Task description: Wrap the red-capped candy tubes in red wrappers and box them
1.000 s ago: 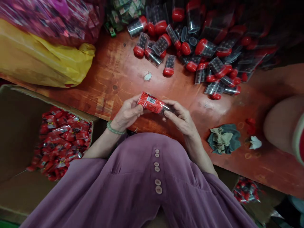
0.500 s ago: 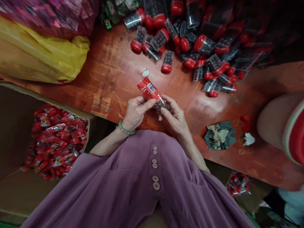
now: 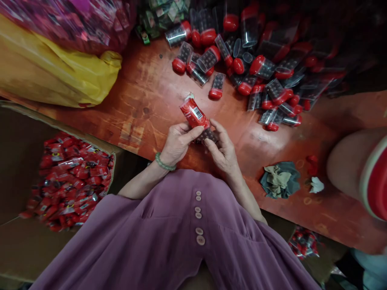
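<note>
At the near edge of the worn red wooden desk (image 3: 145,104), just ahead of our purple buttoned shirt (image 3: 187,237), we held a small clear plastic tube of dark beads with a red printed wrapper (image 3: 196,119) between both hands. Our left hand (image 3: 178,143) closed its grip on the tube's lower part, thumb across the red sleeve, a green bead bracelet (image 3: 165,163) on the wrist. Our right hand (image 3: 222,151) pinched the bare clear end at about four o'clock of the wrapper, fingers curled shut on it. The tube tilted with its wrapped end toward eleven o'clock.

We judged the tube light and fairly stiff, its glossy film slippery, so the firm cylinder body seemed the better hold than the loose wrapper tip.

At one o'clock lay a heap of clear tubes with red caps (image 3: 256,68). At nine o'clock a cardboard box (image 3: 18,241) held many red wrapped packs (image 3: 72,181), with a yellow plastic bag (image 3: 66,76) at ten o'clock. A crumpled grey-green cloth (image 3: 279,179) lay at three o'clock, and another person's arm (image 3: 347,165) beyond it.
</note>
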A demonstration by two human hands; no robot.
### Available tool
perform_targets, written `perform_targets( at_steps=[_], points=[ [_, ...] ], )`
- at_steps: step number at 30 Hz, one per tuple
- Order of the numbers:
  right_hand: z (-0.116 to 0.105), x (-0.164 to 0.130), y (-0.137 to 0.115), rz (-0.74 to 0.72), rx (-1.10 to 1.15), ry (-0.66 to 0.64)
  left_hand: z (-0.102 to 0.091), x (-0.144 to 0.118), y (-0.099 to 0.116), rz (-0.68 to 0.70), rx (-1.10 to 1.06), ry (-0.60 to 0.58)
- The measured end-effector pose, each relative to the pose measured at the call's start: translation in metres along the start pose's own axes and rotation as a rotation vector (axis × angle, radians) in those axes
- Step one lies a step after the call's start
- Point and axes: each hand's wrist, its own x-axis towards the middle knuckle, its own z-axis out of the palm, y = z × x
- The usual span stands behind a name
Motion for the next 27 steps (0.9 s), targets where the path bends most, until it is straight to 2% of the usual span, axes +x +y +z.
perform_targets(
  at_steps=[3,8,12,15,22,27],
  points=[
    [0.000,0.000,0.000,-0.025,-0.009,0.027,0.001,0.001,0.001,0.016,0.035,-0.011],
    [0.001,0.000,0.000,0.047,0.118,-0.021,0.003,0.000,0.005,0.012,0.004,-0.038],
    [0.000,0.000,-0.002,-0.044,0.033,-0.005,0.007,-0.001,0.004,0.029,-0.096,0.025],
    [-0.001,-0.002,-0.001,-0.086,0.005,-0.004,0.009,-0.003,0.003,0.012,-0.110,0.031],
    [0.005,-0.003,0.003,-0.015,0.160,-0.026,0.004,-0.006,0.008,-0.038,-0.048,-0.026],
    [0.016,-0.001,0.000,0.011,0.204,0.006,0.003,-0.008,0.005,0.035,-0.118,-0.029]
  ],
)
